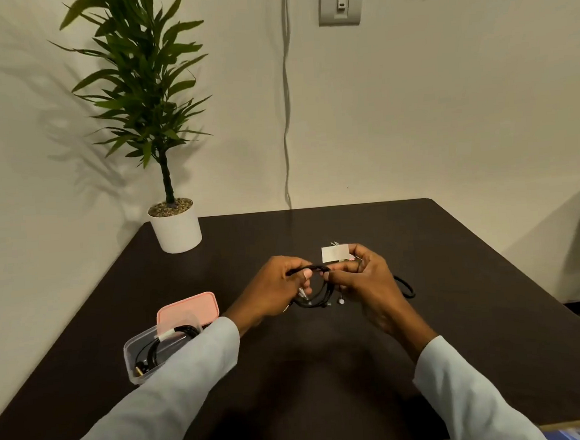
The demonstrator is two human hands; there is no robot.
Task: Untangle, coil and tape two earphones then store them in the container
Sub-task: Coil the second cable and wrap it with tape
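At table's 8 o'clock: clear container point(136, 354), open, holding one taped black coil point(160, 345); pink lid point(188, 311) just behind it. At 11 o'clock: potted plant point(176, 227). Table point(457, 276) centre: left hand point(273, 289) and right hand point(365, 280), fingers curled round second black earphone point(316, 298) coil, held above the surface. White tape point(334, 253) pinched in right fingertips.

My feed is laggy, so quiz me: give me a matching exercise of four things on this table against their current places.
Things:
1. coiled black earphone cable
2. white tape piece
3. taped black earphone coil
4. pink plastic lid

Places:
A. inside the clear plastic container
B. behind the container
C. held between both hands
D. at the right hand fingertips

Pairs: 1-C, 2-D, 3-A, 4-B
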